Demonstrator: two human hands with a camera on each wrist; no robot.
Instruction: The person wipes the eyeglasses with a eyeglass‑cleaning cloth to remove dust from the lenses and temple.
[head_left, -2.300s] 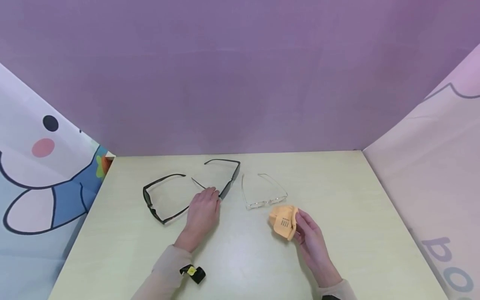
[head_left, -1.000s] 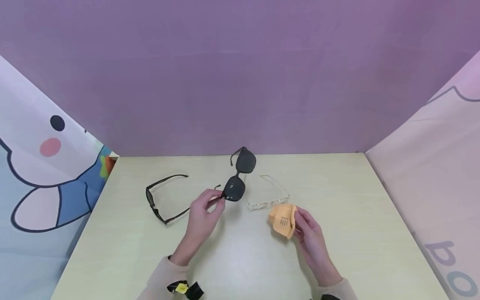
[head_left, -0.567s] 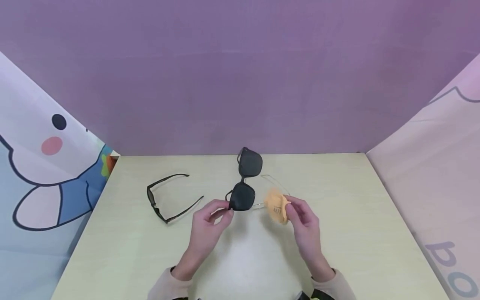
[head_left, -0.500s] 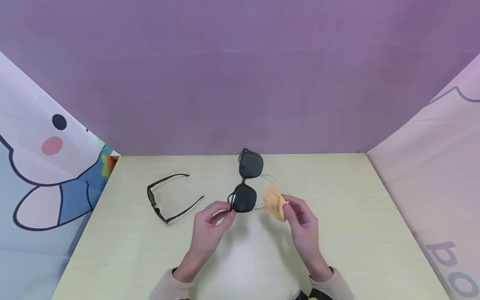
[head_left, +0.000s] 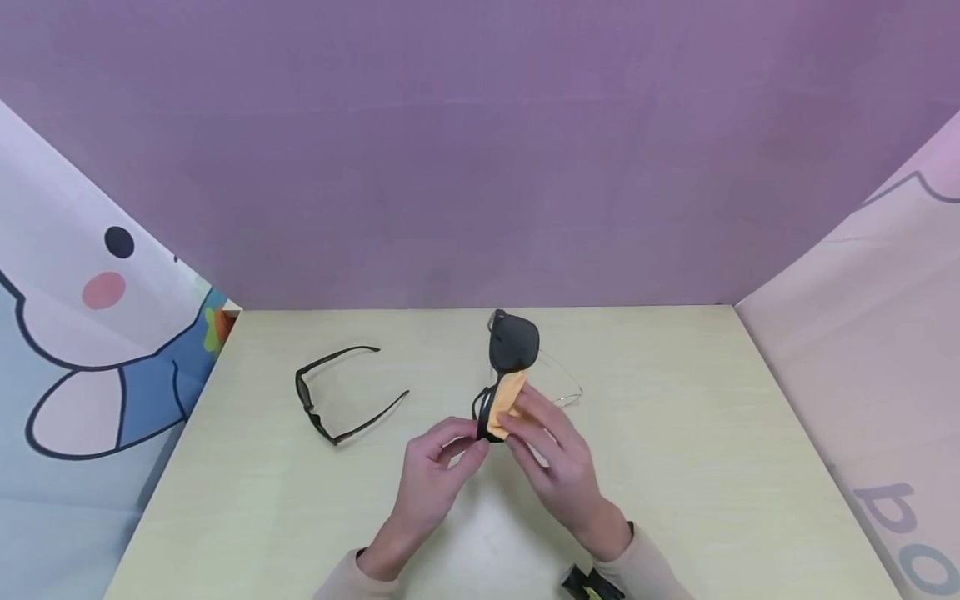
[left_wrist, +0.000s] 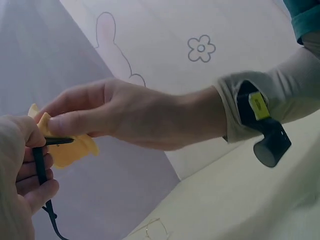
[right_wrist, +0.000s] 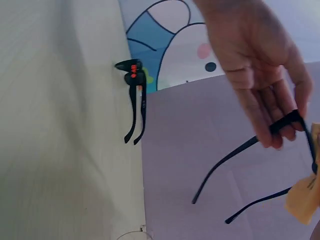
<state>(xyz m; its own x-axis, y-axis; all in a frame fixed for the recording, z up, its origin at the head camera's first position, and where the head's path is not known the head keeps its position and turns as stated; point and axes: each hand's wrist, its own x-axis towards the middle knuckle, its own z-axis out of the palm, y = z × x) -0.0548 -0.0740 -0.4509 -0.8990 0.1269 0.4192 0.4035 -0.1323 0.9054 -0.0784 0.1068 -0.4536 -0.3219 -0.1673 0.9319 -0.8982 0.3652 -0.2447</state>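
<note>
My left hand (head_left: 431, 483) pinches the near lower corner of a pair of black sunglasses (head_left: 513, 342), held upright above the table. In the right wrist view, their temples (right_wrist: 225, 160) extend open beyond the left hand's fingers. An orange cleaning cloth (head_left: 506, 404) covers the nearer lens; the farther dark lens is bare. My right hand (head_left: 558, 467) grips this cloth between thumb and fingers, pressing it around the lens. From the left wrist view, the cloth (left_wrist: 70, 152) is bunched at the frame's edge, close to both hands' fingertips.
A second pair of black sunglasses (head_left: 307, 400) lies unfolded on the table (head_left: 712, 458) to the left. Thin wire-framed glasses (head_left: 570, 400) lie behind the right hand, partly hidden. A purple panel (head_left: 480, 167) rises along the table's back edge, with printed cloth at both sides.
My left hand has picked the sunglasses up off the table and brought them right and nearer. My right hand has carried the cloth left, from beside the wire glasses onto the nearer lens.
</note>
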